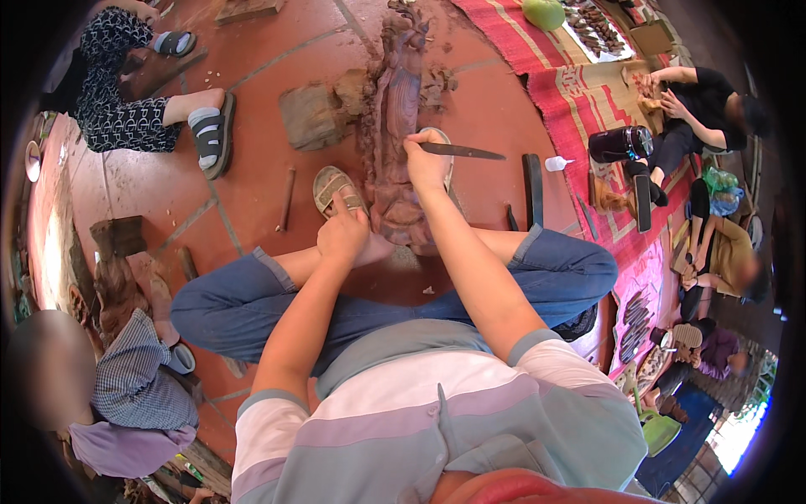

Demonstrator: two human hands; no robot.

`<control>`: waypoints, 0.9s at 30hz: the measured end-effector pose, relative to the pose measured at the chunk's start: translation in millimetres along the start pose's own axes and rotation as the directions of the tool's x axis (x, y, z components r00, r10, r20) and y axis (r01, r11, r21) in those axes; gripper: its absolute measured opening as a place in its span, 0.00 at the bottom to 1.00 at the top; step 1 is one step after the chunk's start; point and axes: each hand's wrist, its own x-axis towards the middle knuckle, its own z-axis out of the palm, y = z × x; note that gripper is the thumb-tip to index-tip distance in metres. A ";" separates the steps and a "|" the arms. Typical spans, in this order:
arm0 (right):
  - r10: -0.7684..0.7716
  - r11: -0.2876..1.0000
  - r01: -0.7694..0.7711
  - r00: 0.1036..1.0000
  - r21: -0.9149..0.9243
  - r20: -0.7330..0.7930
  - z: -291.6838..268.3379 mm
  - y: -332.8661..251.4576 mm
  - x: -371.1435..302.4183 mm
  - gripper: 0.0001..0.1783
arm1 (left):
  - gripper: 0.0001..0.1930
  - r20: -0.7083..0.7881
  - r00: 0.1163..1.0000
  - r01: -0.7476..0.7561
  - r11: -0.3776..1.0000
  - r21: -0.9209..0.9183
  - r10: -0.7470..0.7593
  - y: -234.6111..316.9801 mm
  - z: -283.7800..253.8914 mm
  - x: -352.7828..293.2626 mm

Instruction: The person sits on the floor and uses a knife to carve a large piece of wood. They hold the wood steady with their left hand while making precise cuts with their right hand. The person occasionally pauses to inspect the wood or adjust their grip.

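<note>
A long reddish-brown wood carving [399,109] lies on the tiled floor between my feet, its surface cut with wavy folds and figures. My right hand [428,168] is closed around a dark, flat, blade-like tool [463,151], which points to the right above the carving. That hand is over the carving's right edge, beside my right sandal [434,134]. My left hand [342,237] is next to my left sandal [337,190], left of the carving's near end. Its fingers are mostly curled, and whatever they may hold is hidden.
Wood blocks [312,116] flank the carving. A thin rod [287,200] lies left, a dark bar [532,189] and a small white bottle [556,163] right. Red patterned mats [546,97] carry a black flask [620,144]. Several other people sit on both sides.
</note>
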 end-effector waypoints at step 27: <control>-0.462 0.880 0.472 0.832 0.046 0.307 -49.2 -16.6 -12.8 0.08 | 0.35 -0.067 0.998 -0.003 1.000 -0.029 0.001 -5.5 9.4 1.9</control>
